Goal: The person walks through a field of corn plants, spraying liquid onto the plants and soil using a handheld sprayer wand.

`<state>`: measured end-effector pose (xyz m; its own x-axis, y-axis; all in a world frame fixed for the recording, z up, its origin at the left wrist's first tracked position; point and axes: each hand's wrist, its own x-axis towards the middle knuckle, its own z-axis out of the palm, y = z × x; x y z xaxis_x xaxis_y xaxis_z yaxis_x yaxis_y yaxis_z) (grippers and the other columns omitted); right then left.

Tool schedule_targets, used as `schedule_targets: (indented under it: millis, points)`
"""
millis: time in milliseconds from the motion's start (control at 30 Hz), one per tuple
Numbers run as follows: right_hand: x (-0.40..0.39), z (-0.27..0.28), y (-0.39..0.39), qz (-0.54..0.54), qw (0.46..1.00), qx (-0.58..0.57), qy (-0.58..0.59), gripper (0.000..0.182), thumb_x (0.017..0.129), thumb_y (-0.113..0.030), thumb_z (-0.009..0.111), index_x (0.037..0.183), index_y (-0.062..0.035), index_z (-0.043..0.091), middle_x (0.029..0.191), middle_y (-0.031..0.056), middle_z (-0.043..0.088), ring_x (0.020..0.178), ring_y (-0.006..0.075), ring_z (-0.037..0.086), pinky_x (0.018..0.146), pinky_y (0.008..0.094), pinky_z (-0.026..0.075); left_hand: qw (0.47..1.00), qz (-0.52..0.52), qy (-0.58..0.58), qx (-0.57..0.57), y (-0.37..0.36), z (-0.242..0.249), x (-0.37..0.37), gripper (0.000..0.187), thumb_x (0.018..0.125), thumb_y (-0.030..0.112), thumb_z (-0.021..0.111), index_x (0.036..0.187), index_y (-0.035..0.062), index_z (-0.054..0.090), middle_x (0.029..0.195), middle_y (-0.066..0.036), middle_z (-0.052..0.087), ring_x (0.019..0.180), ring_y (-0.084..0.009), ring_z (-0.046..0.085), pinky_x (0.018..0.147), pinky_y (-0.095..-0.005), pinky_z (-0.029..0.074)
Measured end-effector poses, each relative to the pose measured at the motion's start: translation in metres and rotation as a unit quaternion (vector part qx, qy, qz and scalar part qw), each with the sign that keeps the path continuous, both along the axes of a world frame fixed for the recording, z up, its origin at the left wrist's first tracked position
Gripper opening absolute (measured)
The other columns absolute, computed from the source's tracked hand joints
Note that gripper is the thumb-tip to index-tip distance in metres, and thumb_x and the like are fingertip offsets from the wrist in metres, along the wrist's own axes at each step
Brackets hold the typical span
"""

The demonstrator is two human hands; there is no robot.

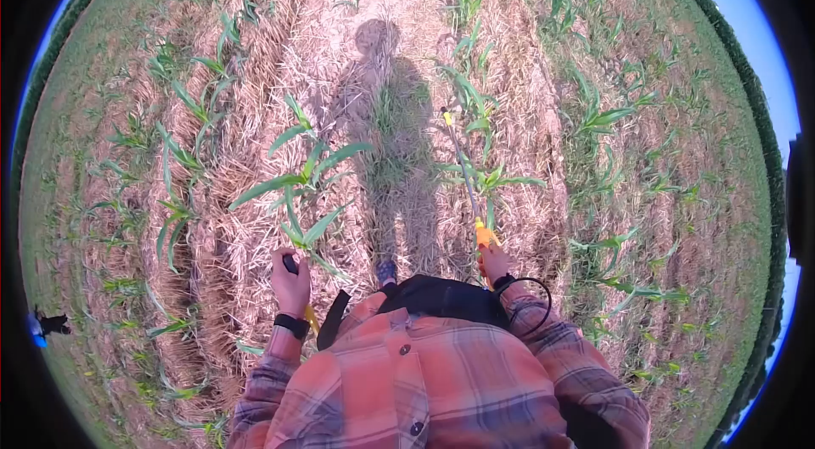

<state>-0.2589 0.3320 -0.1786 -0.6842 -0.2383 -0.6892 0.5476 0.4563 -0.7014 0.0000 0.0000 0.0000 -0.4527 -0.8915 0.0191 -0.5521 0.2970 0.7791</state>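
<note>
My left hand (291,283) is closed around a black handle (290,264) beside a young corn plant (301,237). A yellow part (311,319) shows just below that hand. On the right, my right hand (492,262) grips the orange-yellow handle (485,236) of a thin spray wand (463,162). The wand points forward over the ground, and its yellow and black tip (446,116) is near the leaves of a green plant (475,101). A black hose (548,305) loops beside my right wrist.
Rows of young corn (204,109) run forward through straw-covered soil (255,92). My shadow (390,109) falls ahead over a strip of grass. A dark figure (53,324) shows at the far left edge. Dark trees (743,67) line the field's right side.
</note>
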Motion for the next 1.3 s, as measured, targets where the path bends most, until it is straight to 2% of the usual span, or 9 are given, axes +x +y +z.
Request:
schedule_targets:
  millis: [67, 100, 300, 567, 633, 700, 967, 1067, 1300]
  points:
    - [0.016, 0.061, -0.024, 0.057, 0.996, 0.044, 0.049, 0.030, 0.083, -0.033, 0.049, 0.069, -0.0072, 0.048, 0.051, 0.0003, 0.045, 0.035, 0.0092, 0.040, 0.032, 0.0226, 0.032, 0.999, 0.020, 0.013, 0.036, 0.010, 0.007, 0.006, 0.021, 0.072, 0.005, 0.059, 0.089, 0.0062, 0.046, 0.058, -0.003, 0.042, 0.050, -0.0134, 0.041, 0.049, -0.0280, 0.037]
    - [-0.009, 0.040, -0.097, 0.053, 0.997, 0.003, 0.059, 0.030, 0.083, -0.033, 0.049, 0.069, -0.0072, 0.048, 0.051, 0.0003, 0.045, 0.035, 0.0092, 0.040, 0.032, 0.0226, 0.032, 1.000, 0.017, 0.022, -0.005, -0.043, 0.002, -0.017, 0.021, 0.072, 0.005, 0.059, 0.089, 0.0062, 0.046, 0.058, -0.003, 0.042, 0.050, -0.0134, 0.041, 0.049, -0.0280, 0.037]
    - [-0.036, 0.050, -0.133, 0.345, 0.926, 0.000, 0.156, 0.027, 0.083, -0.032, 0.051, 0.074, -0.0069, 0.051, 0.055, -0.0013, 0.049, 0.042, 0.0069, 0.044, 0.038, 0.0221, 0.035, 0.996, 0.035, 0.048, 0.062, -0.052, -0.011, -0.041, 0.018, 0.073, 0.001, 0.056, 0.087, 0.0058, 0.045, 0.057, -0.001, 0.039, 0.049, -0.0091, 0.039, 0.045, -0.0260, 0.034]
    - [-0.108, 0.037, -0.163, 0.454, 0.888, -0.019, 0.069, 0.027, 0.082, -0.034, 0.050, 0.079, -0.0074, 0.054, 0.059, -0.0012, 0.051, 0.050, 0.0074, 0.048, 0.044, 0.0227, 0.038, 0.997, 0.057, 0.054, -0.016, -0.063, 0.019, -0.118, 0.017, 0.073, 0.001, 0.054, 0.087, 0.0050, 0.045, 0.065, -0.004, 0.043, 0.050, -0.0116, 0.039, 0.046, -0.0274, 0.035]
    - [-0.129, 0.038, -0.160, 0.429, 0.902, -0.022, 0.039, 0.028, 0.082, -0.035, 0.050, 0.082, -0.0074, 0.054, 0.060, -0.0007, 0.052, 0.050, 0.0081, 0.049, 0.044, 0.0229, 0.038, 0.998, 0.057, 0.022, 0.009, -0.069, 0.021, -0.140, 0.017, 0.074, 0.002, 0.054, 0.087, 0.0043, 0.045, 0.067, -0.006, 0.045, 0.051, -0.0120, 0.042, 0.048, -0.0276, 0.037]
    - [-0.154, 0.044, -0.154, 0.391, 0.914, -0.001, 0.105, 0.036, 0.078, -0.040, 0.052, 0.080, -0.0042, 0.058, 0.062, 0.0088, 0.057, 0.060, 0.0194, 0.056, 0.055, 0.0316, 0.043, 0.999, 0.026, 0.017, -0.043, -0.073, 0.018, -0.164, 0.017, 0.074, 0.002, 0.054, 0.088, 0.0040, 0.044, 0.066, -0.006, 0.046, 0.051, -0.0122, 0.046, 0.047, -0.0275, 0.038]
    - [-0.237, 0.029, -0.101, 0.099, 0.995, -0.012, 0.016, 0.031, 0.080, -0.035, 0.053, 0.081, -0.0033, 0.055, 0.056, 0.0026, 0.052, 0.042, 0.0109, 0.048, 0.038, 0.0252, 0.038, 0.998, -0.023, 0.056, -0.014, -0.072, 0.031, -0.247, 0.018, 0.076, 0.001, 0.053, 0.090, 0.0047, 0.042, 0.063, -0.003, 0.045, 0.047, -0.0089, 0.046, 0.041, -0.0232, 0.037]
    - [-0.267, 0.024, -0.078, 0.019, 0.999, -0.027, 0.028, 0.028, 0.082, -0.031, 0.051, 0.070, -0.0052, 0.049, 0.052, 0.0004, 0.046, 0.036, 0.0092, 0.041, 0.031, 0.0233, 0.031, 0.998, -0.028, 0.059, -0.005, -0.069, 0.035, -0.273, 0.018, 0.076, 0.000, 0.052, 0.090, 0.0048, 0.042, 0.065, -0.003, 0.045, 0.049, -0.0089, 0.046, 0.043, -0.0234, 0.038]
    - [-0.308, 0.018, -0.041, -0.189, 0.981, -0.044, 0.017, 0.023, 0.081, -0.028, 0.052, 0.079, -0.0052, 0.049, 0.054, 0.0024, 0.045, 0.036, 0.0097, 0.040, 0.030, 0.0232, 0.029, 0.996, -0.038, 0.046, -0.065, -0.093, 0.019, -0.302, 0.017, 0.073, 0.002, 0.054, 0.087, 0.0018, 0.045, 0.065, -0.004, 0.042, 0.052, -0.0119, 0.037, 0.050, -0.0260, 0.034]
